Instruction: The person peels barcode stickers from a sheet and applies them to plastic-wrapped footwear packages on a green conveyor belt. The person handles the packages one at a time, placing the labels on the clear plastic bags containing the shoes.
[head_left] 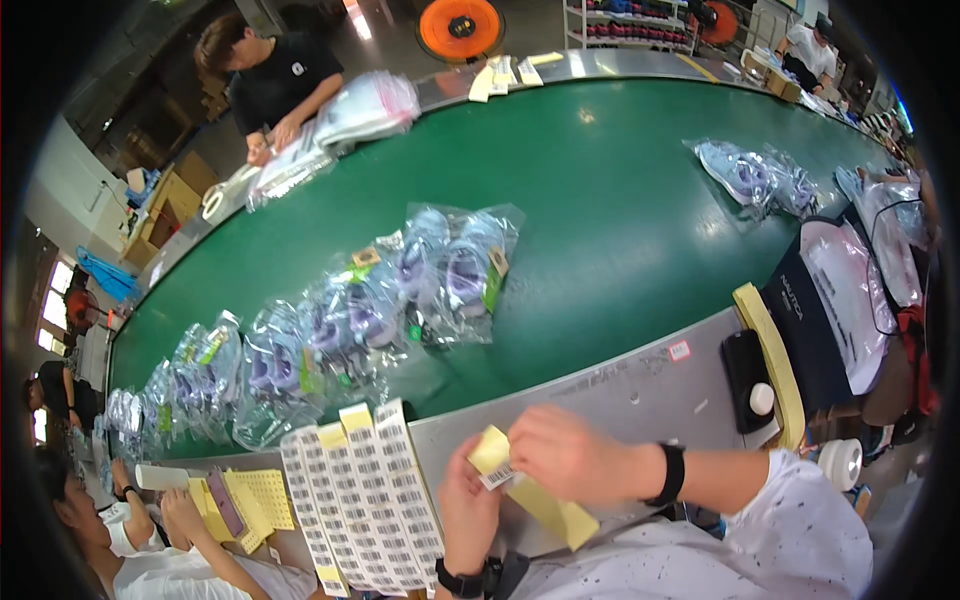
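My left hand [470, 505] is closed on a yellow strip of label backing [490, 452], gripping it between thumb and fingers. A white barcode label [497, 476] shows on the strip's lower part. Another length of yellow backing [555, 512] hangs below, in front of my white shirt. My right hand [562, 452] is at the strip's right edge with fingers curled together; whatever is between its fingertips is hidden. Left of my hands, several sheets of barcode labels [365, 500] lie overlapping on the grey metal ledge [610, 400].
Bagged pale-blue shoes [450, 265] line the green belt [590, 240], with another bagged pair [750, 178] farther right. A black phone-like case [742, 380] and yellow roll [770, 350] lie at right. Co-workers sit left [130, 545] and stand across [275, 85].
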